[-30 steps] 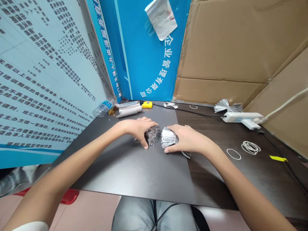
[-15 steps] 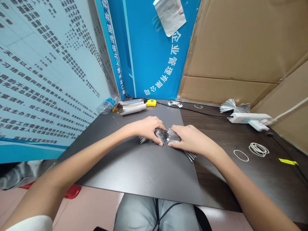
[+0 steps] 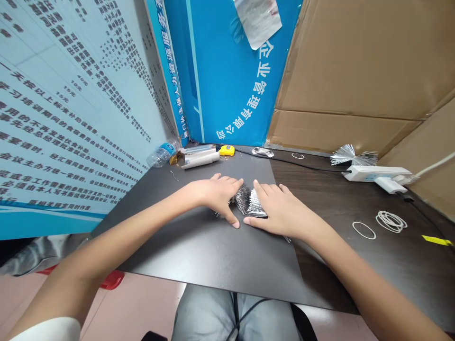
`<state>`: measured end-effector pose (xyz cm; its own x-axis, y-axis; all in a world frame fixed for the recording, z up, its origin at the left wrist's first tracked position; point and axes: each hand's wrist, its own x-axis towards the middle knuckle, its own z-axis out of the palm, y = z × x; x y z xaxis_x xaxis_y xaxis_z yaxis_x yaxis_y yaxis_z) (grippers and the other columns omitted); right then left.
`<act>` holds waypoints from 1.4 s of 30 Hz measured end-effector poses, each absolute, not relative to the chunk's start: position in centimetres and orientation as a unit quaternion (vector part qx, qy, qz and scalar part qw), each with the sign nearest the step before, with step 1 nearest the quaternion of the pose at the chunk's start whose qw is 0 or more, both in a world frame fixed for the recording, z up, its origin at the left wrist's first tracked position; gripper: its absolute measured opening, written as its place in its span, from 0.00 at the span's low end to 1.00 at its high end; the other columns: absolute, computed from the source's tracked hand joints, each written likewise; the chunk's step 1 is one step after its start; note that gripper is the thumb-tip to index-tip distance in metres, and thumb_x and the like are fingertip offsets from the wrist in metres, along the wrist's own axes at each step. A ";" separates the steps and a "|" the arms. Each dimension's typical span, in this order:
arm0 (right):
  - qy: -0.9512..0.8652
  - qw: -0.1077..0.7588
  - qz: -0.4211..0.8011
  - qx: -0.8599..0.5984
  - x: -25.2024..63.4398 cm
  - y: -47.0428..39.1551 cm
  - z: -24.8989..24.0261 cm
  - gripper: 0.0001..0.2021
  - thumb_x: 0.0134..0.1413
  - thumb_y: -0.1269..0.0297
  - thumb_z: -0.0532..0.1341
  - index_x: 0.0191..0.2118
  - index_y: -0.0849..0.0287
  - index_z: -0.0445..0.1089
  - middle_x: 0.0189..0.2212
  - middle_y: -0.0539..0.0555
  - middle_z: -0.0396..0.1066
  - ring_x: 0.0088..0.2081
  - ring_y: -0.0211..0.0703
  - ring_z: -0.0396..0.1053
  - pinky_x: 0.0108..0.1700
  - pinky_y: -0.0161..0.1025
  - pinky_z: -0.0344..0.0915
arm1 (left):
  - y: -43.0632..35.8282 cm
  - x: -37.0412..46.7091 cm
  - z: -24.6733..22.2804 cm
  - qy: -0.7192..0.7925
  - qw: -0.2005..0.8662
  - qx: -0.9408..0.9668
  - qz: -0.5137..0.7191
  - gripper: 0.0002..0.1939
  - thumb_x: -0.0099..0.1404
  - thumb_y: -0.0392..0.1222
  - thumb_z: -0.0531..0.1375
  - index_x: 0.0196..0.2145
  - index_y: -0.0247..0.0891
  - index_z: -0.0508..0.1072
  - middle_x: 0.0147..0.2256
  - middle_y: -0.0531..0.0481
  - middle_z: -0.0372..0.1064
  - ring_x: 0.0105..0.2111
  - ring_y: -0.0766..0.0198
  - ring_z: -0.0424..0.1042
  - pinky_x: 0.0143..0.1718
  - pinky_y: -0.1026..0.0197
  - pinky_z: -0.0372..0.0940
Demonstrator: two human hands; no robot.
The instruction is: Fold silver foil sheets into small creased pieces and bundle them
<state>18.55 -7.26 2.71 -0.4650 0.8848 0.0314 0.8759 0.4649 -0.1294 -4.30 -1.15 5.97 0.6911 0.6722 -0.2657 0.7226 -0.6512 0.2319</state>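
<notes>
Nearest, a person's jeans-covered legs (image 3: 209,312) are below the near edge of a smooth grey sheet (image 3: 213,265), with a red object (image 3: 113,279) low on the left. On the sheet, near its right side, two bundles of thin silver strips lie end to end, their fanned ends close together. The left hand (image 3: 217,195) is partly open over the left bundle (image 3: 242,199), thumb spread well away from the fingers; the right hand (image 3: 279,208) is likewise partly open over the right bundle (image 3: 256,206), palm down. How firmly either one grips cannot be told. To the right, on dark wood (image 3: 330,189), are a yellow strip (image 3: 436,240), a single white ring (image 3: 353,227) and a pile of white rings (image 3: 391,221). Farther right, a white power strip (image 3: 366,173) sits just in front of a third silver bundle (image 3: 354,155), pinched in the middle. At the far left are a plastic bottle (image 3: 163,154), pale rolls (image 3: 202,160) and a yellow case (image 3: 226,150). Behind stand a blue panel (image 3: 227,71) and, on the right, cardboard (image 3: 348,71).
</notes>
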 end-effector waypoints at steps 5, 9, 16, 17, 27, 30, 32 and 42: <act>-0.859 0.046 0.024 -0.510 18.1 -7.9 2.6 0.51 0.62 0.35 0.55 0.76 0.72 0.48 0.70 0.77 0.59 0.66 0.75 0.62 0.65 0.72 0.57 | -1.9 -3.5 6.9 0.347 0.090 0.930 -0.076 0.50 0.58 0.68 0.67 0.68 0.35 0.63 0.63 0.31 0.68 0.63 0.39 0.65 0.66 0.42 0.53; -0.860 0.055 0.008 -0.507 18.4 -8.1 2.7 0.52 0.61 0.38 0.58 0.76 0.74 0.44 0.67 0.79 0.62 0.64 0.74 0.64 0.65 0.71 0.58 | -1.9 -3.3 7.4 0.337 0.096 0.931 -0.105 0.51 0.56 0.68 0.69 0.68 0.35 0.62 0.61 0.33 0.68 0.61 0.41 0.66 0.63 0.45 0.58; -0.866 0.070 -0.005 -0.495 19.6 -9.1 3.6 0.59 0.55 0.32 0.62 0.77 0.73 0.42 0.68 0.78 0.60 0.68 0.75 0.60 0.69 0.74 0.51 | -1.4 -3.7 6.9 0.357 0.110 0.921 -0.110 0.52 0.60 0.73 0.63 0.69 0.34 0.58 0.62 0.32 0.64 0.59 0.41 0.67 0.59 0.48 0.63; -0.864 0.066 -0.006 -0.499 19.7 -9.3 3.7 0.57 0.56 0.34 0.62 0.76 0.73 0.44 0.68 0.78 0.60 0.68 0.74 0.60 0.69 0.72 0.52 | -1.4 -3.6 6.8 0.356 0.108 0.922 -0.108 0.51 0.61 0.73 0.62 0.68 0.34 0.59 0.61 0.32 0.64 0.59 0.41 0.67 0.59 0.48 0.63; -0.854 0.046 -0.004 -0.518 19.2 -9.7 3.3 0.41 0.67 0.41 0.56 0.72 0.71 0.58 0.64 0.75 0.68 0.63 0.70 0.68 0.64 0.66 0.63 | -1.7 -3.8 6.6 0.342 0.082 0.932 -0.089 0.55 0.61 0.71 0.62 0.73 0.32 0.51 0.69 0.28 0.56 0.68 0.36 0.58 0.67 0.39 0.54; -0.856 0.051 -0.002 -0.514 18.9 -9.8 3.0 0.42 0.66 0.43 0.57 0.73 0.72 0.56 0.67 0.76 0.64 0.65 0.72 0.65 0.67 0.70 0.58 | -3.0 -3.7 6.8 0.319 0.046 0.944 -0.072 0.60 0.62 0.65 0.63 0.76 0.27 0.40 0.75 0.26 0.41 0.75 0.36 0.43 0.73 0.36 0.41; -0.857 0.056 0.007 -0.513 18.9 -9.9 3.0 0.41 0.66 0.45 0.56 0.73 0.72 0.55 0.69 0.76 0.61 0.67 0.72 0.63 0.68 0.73 0.55 | -4.3 -3.5 7.0 0.313 0.025 0.947 -0.069 0.58 0.64 0.61 0.61 0.76 0.25 0.40 0.76 0.26 0.37 0.76 0.37 0.40 0.73 0.37 0.41; -0.855 0.039 0.119 -0.503 20.3 -8.3 3.5 0.40 0.64 0.53 0.56 0.76 0.66 0.51 0.75 0.71 0.50 0.74 0.68 0.53 0.72 0.69 0.51 | -8.1 -0.1 1.5 0.287 -0.156 0.944 0.045 0.33 0.77 0.41 0.47 0.72 0.15 0.54 0.72 0.23 0.51 0.72 0.41 0.56 0.70 0.44 0.55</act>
